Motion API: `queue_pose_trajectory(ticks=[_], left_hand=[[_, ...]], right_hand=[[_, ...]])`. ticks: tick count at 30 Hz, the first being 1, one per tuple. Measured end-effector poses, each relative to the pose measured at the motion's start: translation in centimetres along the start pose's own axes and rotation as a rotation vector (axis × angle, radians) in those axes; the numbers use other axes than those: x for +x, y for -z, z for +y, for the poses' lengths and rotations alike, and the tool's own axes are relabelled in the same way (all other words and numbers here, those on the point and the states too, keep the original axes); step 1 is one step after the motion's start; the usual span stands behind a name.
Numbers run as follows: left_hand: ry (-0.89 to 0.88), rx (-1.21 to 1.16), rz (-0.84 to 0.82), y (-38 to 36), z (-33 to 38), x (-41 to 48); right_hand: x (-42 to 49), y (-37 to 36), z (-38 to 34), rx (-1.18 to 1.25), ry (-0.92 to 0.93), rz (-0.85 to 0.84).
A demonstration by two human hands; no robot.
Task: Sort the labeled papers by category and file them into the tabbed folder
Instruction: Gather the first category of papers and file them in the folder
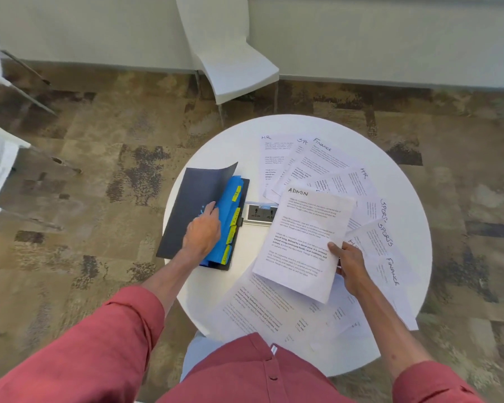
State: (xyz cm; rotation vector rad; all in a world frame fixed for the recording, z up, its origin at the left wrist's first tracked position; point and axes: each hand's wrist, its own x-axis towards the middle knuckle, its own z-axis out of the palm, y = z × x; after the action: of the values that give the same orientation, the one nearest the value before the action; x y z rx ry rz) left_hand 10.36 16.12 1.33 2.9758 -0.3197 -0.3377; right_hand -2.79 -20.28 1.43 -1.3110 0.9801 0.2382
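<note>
The folder (186,210) lies at my counter's (239,146) left edge, my left hand (202,232) on it, a socket panel (259,213) just right of it. Other papers (326,164) cover the far and right side, the ADMIN sheet (303,242) in my right hand (349,266) over them.

Round white table (303,129), and it's crowded. On the left a dark folder (184,205) lies open, its outer corner poking past the rim, blue dividers (223,210) with yellow tabs (237,194) showing inside. Just beside it, at the centre, a socket panel (261,213) sits in the tabletop. Over the far and right side, overlapping sheets fan out: HR (269,158), Finance (320,162), another HR (351,181), two marked Sports (374,209), a second Finance (390,271) at the right rim. More printed sheets (256,309) overhang the near edge
</note>
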Motion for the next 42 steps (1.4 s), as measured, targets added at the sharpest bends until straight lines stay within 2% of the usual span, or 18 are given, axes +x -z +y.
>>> queue_pose_trajectory(ticks=[5,16,22,32,42], left_hand=[[0.063,-0.092,0.117,2.2,-0.4,-1.4],[0.039,-0.038,-0.005,3.0,-0.6,-2.5],[0.022,-0.057,0.040,2.7,-0.5,-2.7],[-0.070,-0.113,0.099,1.6,-1.2,-2.7],[-0.210,-0.163,0.097,1.8,-1.4,-2.9]], right_hand=[[-0.4,-0.7,-0.1,0.022,0.037,-0.043],[-1.0,-0.3,0.3,0.052,0.041,-0.028],[-1.1,0.2,-0.1,0.056,0.044,-0.024],[-0.9,-1.5,-2.5,0.129,0.071,-0.147],[-1.7,-6.3,-6.6,0.018,0.112,-0.209]])
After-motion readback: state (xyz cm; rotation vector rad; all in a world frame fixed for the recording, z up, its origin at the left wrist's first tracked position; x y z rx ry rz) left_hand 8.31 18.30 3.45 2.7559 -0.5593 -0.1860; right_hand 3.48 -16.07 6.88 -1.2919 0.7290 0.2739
